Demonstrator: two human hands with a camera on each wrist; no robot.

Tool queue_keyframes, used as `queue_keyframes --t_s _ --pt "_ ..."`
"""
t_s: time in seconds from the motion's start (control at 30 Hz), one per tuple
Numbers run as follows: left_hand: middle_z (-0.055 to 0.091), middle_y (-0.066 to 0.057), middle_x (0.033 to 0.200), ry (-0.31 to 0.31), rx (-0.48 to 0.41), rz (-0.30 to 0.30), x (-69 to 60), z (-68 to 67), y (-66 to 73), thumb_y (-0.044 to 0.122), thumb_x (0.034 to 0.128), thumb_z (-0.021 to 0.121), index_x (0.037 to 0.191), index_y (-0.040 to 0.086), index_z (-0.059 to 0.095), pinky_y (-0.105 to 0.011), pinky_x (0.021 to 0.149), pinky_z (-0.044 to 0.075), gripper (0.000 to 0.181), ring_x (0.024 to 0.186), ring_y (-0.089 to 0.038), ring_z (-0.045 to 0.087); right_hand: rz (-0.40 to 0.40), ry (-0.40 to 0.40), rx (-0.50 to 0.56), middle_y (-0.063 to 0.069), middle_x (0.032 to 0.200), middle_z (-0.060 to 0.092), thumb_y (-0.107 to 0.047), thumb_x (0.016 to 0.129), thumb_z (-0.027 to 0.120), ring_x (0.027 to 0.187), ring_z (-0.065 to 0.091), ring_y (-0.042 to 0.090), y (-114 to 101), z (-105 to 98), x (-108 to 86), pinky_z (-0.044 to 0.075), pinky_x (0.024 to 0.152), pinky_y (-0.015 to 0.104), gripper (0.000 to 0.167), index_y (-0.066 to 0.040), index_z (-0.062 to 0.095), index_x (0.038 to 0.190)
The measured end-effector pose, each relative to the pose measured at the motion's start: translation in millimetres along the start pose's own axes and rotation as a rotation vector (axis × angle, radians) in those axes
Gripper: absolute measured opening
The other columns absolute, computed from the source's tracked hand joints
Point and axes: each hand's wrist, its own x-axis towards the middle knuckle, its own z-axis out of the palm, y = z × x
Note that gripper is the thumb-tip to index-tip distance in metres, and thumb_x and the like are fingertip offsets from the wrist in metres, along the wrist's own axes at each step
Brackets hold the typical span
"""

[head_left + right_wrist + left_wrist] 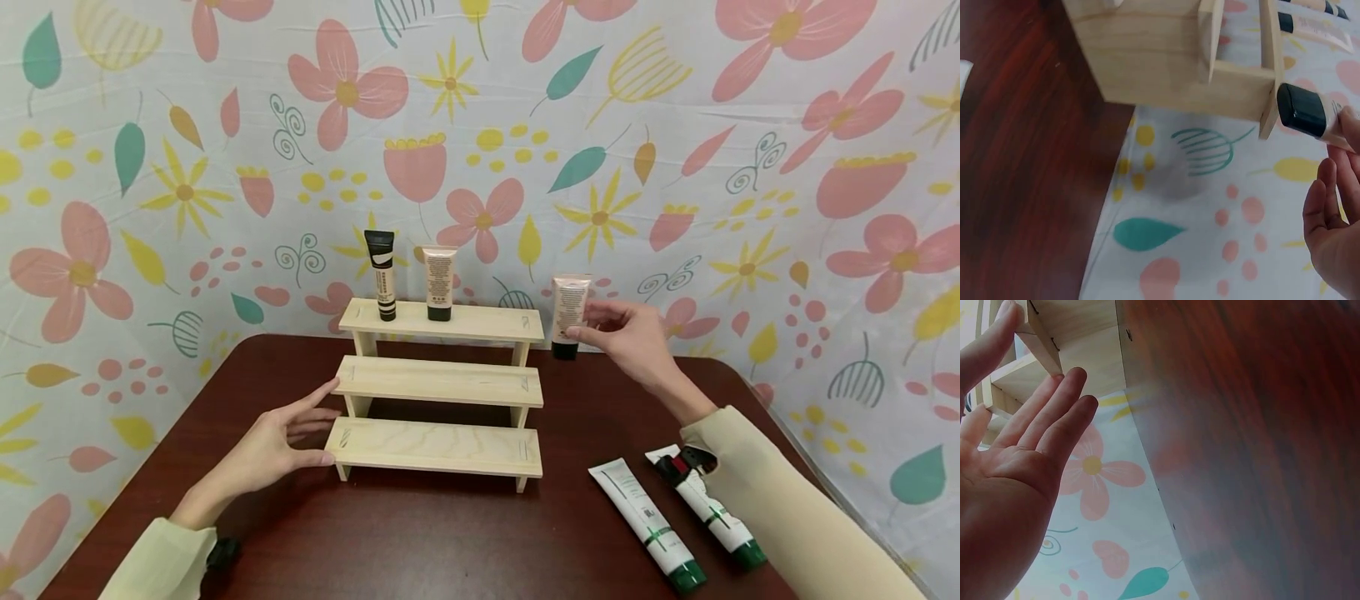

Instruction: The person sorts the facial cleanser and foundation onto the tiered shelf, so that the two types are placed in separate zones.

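Note:
A three-step wooden rack [438, 383] stands on the table. My left hand [266, 450] touches its left side, thumb on the bottom step and a fingertip at the middle one; the left wrist view shows the fingers [1054, 419] nearly straight. Right of the top step, my right hand [630, 337] pinches a pale pink tube [571, 304] with a black cap, held upright cap down. In the right wrist view its dark cap [1302, 109] is close to the rack's end. On the top step stand a black-and-beige tube [384, 279] and a beige tube [439, 283].
Two white tubes with green caps lie at the table's right: one white tube [645, 525] in full view, the other white tube [720, 521] partly under the right sleeve. A floral cloth [480, 108] hangs behind the dark wooden table [450, 542].

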Motion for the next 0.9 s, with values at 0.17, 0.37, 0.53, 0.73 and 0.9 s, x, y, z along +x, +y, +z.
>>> queue_keyframes --t_s 0.17,0.37,0.53,0.73,0.9 --pt "0.069 -0.019 0.131 -0.002 -0.016 0.004 -1.3 0.3 0.8 0.009 0.081 0.093 0.166 0.02 0.038 -0.056 0.096 0.056 0.102 0.116 -0.035 0.071 -0.03 0.015 0.087 0.018 0.113 0.076 -0.022 0.091 0.087 0.091 0.072 0.012 -9.7 15.7 13.7 0.056 0.074 0.02 0.043 0.0 0.075 0.126" --pt "0.07 -0.015 0.131 -0.002 -0.003 -0.014 -0.9 -0.5 -2.2 0.011 0.0805 0.094 0.166 0.022 0.037 -0.054 0.097 0.056 0.103 0.116 -0.032 0.071 -0.036 0.026 0.114 0.017 0.117 0.075 -0.022 0.09 0.088 0.096 0.071 0.018 -16.4 32.0 28.6 0.056 0.076 0.022 0.048 -0.001 0.074 0.13" --pt "0.07 -0.016 0.131 0.003 0.008 -0.012 -0.1 0.8 -4.3 0.01 0.0803 0.094 0.166 0.021 0.037 -0.055 0.097 0.056 0.104 0.115 -0.032 0.071 -0.013 0.015 0.126 0.017 0.118 0.075 -0.024 0.09 0.088 0.102 0.07 0.026 -19.0 44.9 39.4 0.055 0.082 0.025 0.048 -0.001 0.074 0.13" --pt "0.07 -0.016 0.132 0.001 0.006 -0.018 0.2 0.6 -4.7 0.01 0.0801 0.094 0.166 0.021 0.036 -0.053 0.097 0.056 0.104 0.116 -0.032 0.071 -0.025 0.03 0.145 0.017 0.113 0.076 -0.022 0.088 0.09 0.098 0.07 0.026 -22.2 58.5 48.3 0.055 0.081 0.026 0.045 0.0 0.076 0.125" --pt "0.07 -0.012 0.131 0.001 0.012 -0.024 0.5 -1.3 -4.9 0.011 0.0796 0.094 0.166 0.024 0.036 -0.051 0.097 0.056 0.105 0.117 -0.029 0.071 -0.042 0.019 0.165 0.017 0.114 0.076 -0.02 0.088 0.089 0.098 0.07 0.026 -22.1 68.0 53.6 0.056 0.082 0.028 0.045 0.0 0.076 0.125"
